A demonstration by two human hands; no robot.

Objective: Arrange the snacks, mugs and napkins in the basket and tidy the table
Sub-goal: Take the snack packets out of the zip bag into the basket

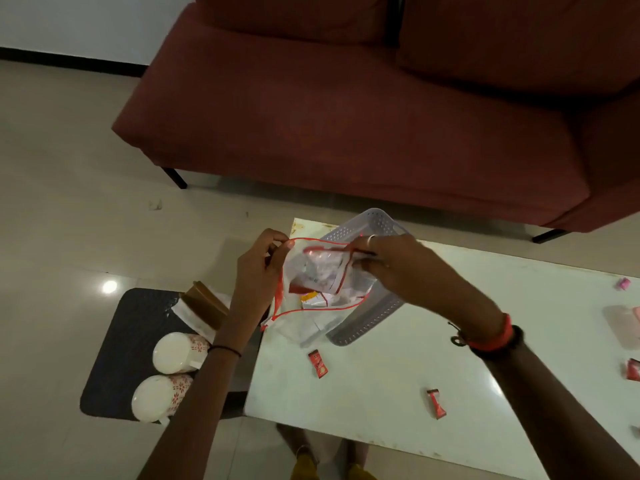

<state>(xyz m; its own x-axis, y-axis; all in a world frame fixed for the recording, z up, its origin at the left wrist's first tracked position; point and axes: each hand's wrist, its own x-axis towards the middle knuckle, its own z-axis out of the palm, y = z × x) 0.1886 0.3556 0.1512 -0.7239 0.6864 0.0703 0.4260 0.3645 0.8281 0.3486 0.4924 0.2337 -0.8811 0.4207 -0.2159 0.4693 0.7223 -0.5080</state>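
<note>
zip bag [313,289] w/ snack packets [313,297]

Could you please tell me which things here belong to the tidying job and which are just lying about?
Belonging to the job: zip bag, pinched by left hand and right hand; grey basket; far mug; near mug; red snack packets; white table.
Just lying about: red sofa; dark stool under the mugs.

left hand [258,270]: pinches bag [311,285] rim | right hand [391,268]: pinches opposite rim | both raised
</note>
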